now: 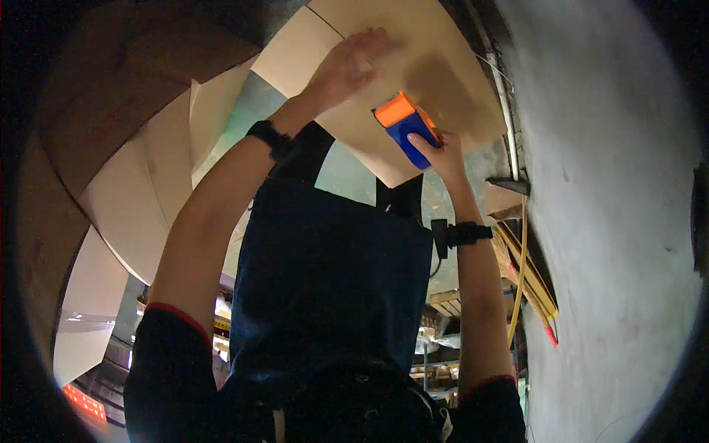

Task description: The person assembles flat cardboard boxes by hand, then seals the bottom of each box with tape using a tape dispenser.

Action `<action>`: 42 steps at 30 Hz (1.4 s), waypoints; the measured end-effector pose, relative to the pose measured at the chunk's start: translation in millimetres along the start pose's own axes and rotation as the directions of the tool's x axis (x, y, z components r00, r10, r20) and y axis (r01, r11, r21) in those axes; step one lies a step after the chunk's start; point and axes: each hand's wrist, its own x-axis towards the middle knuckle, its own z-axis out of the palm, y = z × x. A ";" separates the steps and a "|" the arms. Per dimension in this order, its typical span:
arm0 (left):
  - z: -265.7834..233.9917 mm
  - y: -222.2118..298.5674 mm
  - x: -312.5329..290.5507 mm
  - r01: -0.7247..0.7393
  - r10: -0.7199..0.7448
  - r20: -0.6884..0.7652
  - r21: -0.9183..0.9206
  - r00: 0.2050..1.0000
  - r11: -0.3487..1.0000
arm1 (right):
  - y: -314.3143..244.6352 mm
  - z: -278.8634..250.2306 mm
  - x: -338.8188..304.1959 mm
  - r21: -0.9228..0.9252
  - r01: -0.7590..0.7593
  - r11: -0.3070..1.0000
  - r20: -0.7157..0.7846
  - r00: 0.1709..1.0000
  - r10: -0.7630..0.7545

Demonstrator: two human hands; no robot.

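Note:
A blue and orange tape dispenser is in my right hand, which grips its blue body with the thumb across the side. The dispenser is held over a large brown cardboard sheet and casts a shadow on it. My left hand is over the same sheet, farther up and to the left, with its fingers apart and slightly blurred. I cannot tell whether it touches the cardboard. A seam line runs across the sheet's upper left part.
Tall cardboard pieces stand close along my left. A pale grey wall rises on the right, with a pipe along its foot. A broom-like bundle and a yellow hose are beside the wall.

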 end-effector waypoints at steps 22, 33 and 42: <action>40.2 -200.8 -13.2 0.536 -0.715 0.227 -0.809 0.662 0.240 | -117.3 31.6 81.8 -0.145 0.170 0.975 0.039 0.985 -0.166; 16.0 -181.0 -13.7 0.496 -0.609 0.189 -0.778 0.770 0.386 | -132.5 68.7 122.7 -0.261 -0.065 0.963 -0.029 0.998 0.059; 11.1 -135.5 9.8 0.515 -0.394 0.402 -0.824 0.827 0.238 | -51.6 27.0 19.5 -0.263 -0.032 0.964 -0.182 0.983 -0.017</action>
